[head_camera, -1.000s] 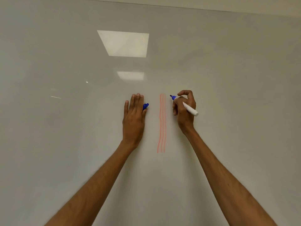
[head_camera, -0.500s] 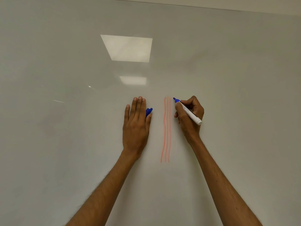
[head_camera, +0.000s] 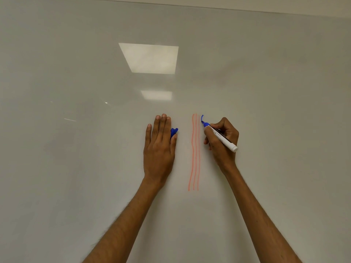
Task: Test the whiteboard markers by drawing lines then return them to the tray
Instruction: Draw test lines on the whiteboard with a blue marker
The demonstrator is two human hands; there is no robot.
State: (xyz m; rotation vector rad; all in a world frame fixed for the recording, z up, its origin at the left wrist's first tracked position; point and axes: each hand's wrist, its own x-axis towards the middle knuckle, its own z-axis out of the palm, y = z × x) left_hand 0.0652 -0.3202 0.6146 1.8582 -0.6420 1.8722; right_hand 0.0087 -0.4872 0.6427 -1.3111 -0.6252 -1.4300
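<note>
Head view: a big, smooth, shiny white whiteboard point(head_camera: 76, 168) fills almost the whole picture, and only its top edge shows, as a thin line high up. The board is glossy like glass. A large bright square of light point(head_camera: 151, 58) shines on it, with a smaller, paler patch of light point(head_camera: 156, 95) just below.

Near the middle of the board, well below the top edge, three thin, wobbly orange lines point(head_camera: 194, 152) run up and down, side by side. Just to their right, near their tops, sits a short, dark blue mark point(head_camera: 202, 118).

The right hand point(head_camera: 222, 145) grips a round white plastic marker with a blue tip point(head_camera: 220, 136). Its fingers curl around the marker near the blue end. The tip touches the board at the bottom of the blue mark. The marker tilts, and its flat white back end sticks out past the hand toward the lower right. There is small dark print on its side, too tiny to read.

The left hand point(head_camera: 159, 147) lies flat on the board, left of the orange lines and apart from them. Its fingers are straight and close together. A small blue plastic cap point(head_camera: 174, 131) peeks out between the thumb and the first finger, and the thumb holds it there.
</note>
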